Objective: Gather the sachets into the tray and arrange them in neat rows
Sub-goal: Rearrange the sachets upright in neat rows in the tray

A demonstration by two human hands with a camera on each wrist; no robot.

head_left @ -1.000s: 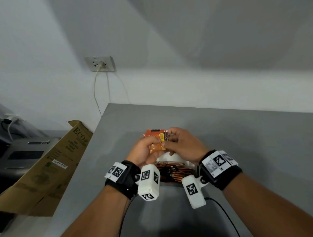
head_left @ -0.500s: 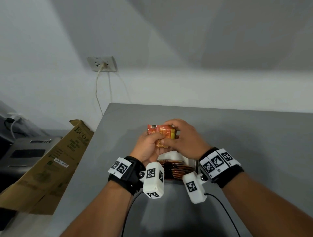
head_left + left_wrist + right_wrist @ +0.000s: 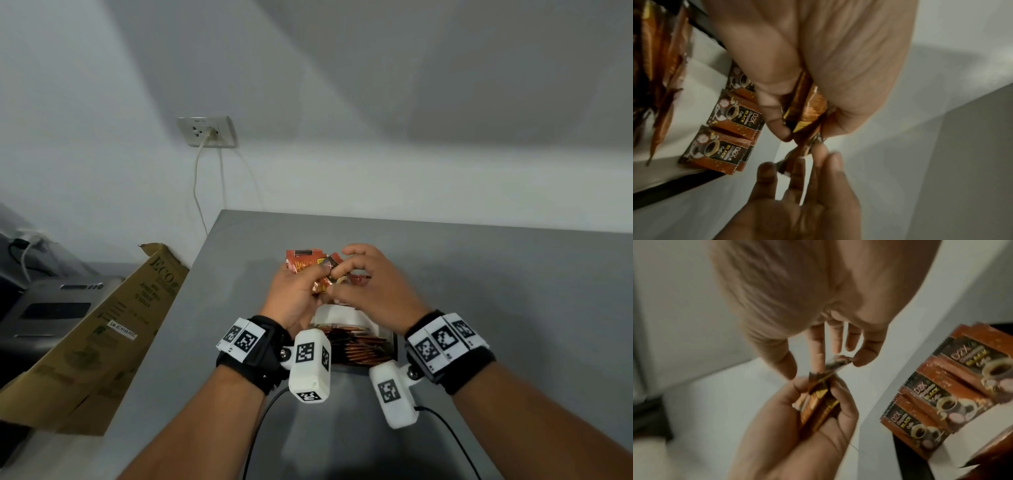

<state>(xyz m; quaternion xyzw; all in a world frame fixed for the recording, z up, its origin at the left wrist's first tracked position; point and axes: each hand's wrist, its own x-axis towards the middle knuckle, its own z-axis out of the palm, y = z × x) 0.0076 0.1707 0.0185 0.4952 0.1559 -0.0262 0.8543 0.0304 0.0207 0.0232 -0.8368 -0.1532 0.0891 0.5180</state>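
Observation:
Both hands hover over the tray (image 3: 337, 316), which is white inside with a black rim. My left hand (image 3: 317, 279) grips a fanned bundle of orange-brown coffee sachets (image 3: 306, 263), also visible as the bundle (image 3: 807, 104) in the left wrist view and the bundle (image 3: 818, 404) in the right wrist view. My right hand (image 3: 342, 270) pinches the top edge of one sachet (image 3: 835, 364) in that bundle. Three sachets (image 3: 731, 123) lie flat in a row on the tray floor (image 3: 694, 84). More sachets (image 3: 359, 349) stand packed on edge in the near part.
The grey table (image 3: 513, 291) ends at its left edge, where a cardboard box (image 3: 102, 325) leans. A grey device (image 3: 51, 308) sits beyond it. A wall socket (image 3: 207, 132) with a cable is on the back wall. A black cable (image 3: 445, 431) crosses the near table.
The bundle has fanned out in my left hand. My right hand has shifted from covering the bundle to pinching one sachet's edge.

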